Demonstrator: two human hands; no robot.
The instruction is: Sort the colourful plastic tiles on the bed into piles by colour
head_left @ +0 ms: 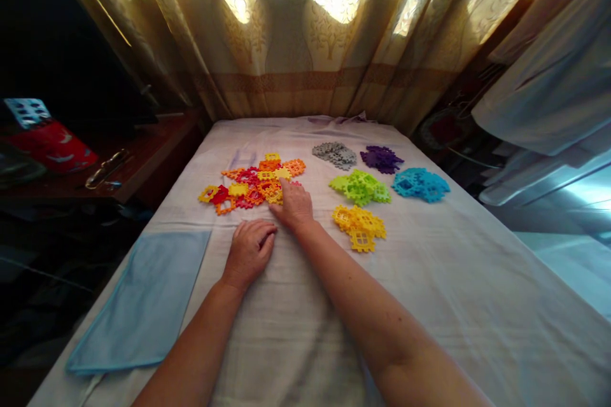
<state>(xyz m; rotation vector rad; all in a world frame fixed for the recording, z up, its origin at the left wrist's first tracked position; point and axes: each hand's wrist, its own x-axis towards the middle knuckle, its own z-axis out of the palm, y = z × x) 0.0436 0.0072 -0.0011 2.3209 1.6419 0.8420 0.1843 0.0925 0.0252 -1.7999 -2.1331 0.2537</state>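
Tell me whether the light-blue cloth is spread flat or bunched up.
Spread flat: the light-blue cloth lies nearly smooth on the pale sheet, its edges fairly straight.

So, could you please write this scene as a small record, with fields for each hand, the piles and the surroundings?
Right hand: at the right side of the mixed pile of red, orange and yellow toothed plastic pieces; grip unclear
Left hand: loosely curled over the white cloth sheet, nothing visibly held
Single-colour piles, right of the mixed one: grey pieces, purple pieces, lime-green pieces, blue pieces, yellow pieces
Left side: flat light-blue rectangular fabric item
Background: patterned beige fabric curtain
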